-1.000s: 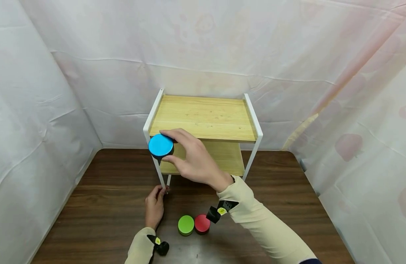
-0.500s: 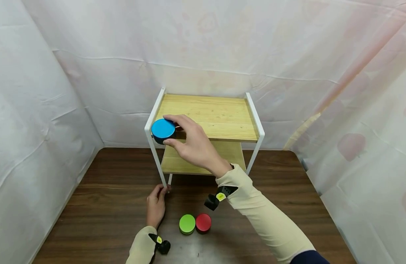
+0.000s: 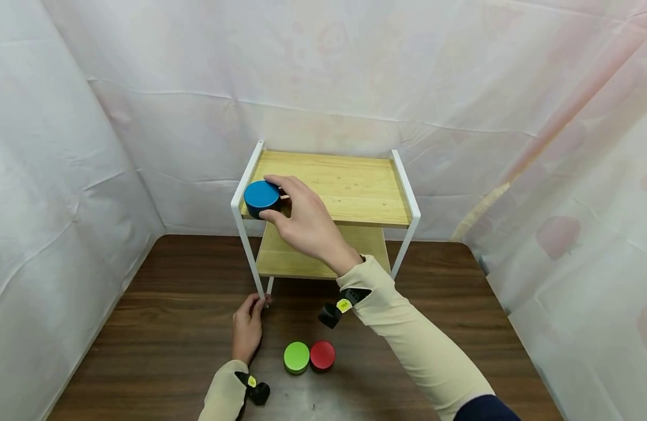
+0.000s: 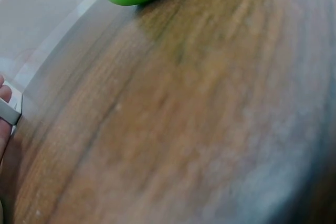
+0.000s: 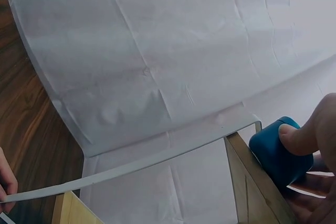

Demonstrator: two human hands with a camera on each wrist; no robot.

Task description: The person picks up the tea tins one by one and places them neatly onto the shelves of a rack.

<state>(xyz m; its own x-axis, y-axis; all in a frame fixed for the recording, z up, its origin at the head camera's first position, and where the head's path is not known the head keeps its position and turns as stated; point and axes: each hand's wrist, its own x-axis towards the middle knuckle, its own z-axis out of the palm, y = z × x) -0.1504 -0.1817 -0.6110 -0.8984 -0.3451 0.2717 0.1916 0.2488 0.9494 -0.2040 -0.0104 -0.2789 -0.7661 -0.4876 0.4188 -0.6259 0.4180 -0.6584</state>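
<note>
My right hand (image 3: 307, 225) grips a blue round block (image 3: 262, 196) between thumb and fingers. It sits at the front left corner of the top shelf board (image 3: 334, 181) of a small white-framed rack. In the right wrist view the blue block (image 5: 281, 150) is beside the top board's edge; whether it touches the wood I cannot tell. Low on the table, my left hand (image 3: 247, 327) pinches the foot of the rack's front left leg (image 3: 250, 251). The left wrist view shows only its fingertips (image 4: 4, 95) around the white leg end.
A green round block (image 3: 296, 358) and a red round block (image 3: 322, 356) stand side by side on the dark wood table (image 3: 160, 327), before the rack. The rack's lower board (image 3: 350, 251) lies under the top one. White cloth curtains (image 3: 323, 70) enclose the table's back and sides.
My right hand has carried the blue block upward in view and slightly right, from in front of the rack's corner to the top shelf. The left hand stays on the leg.
</note>
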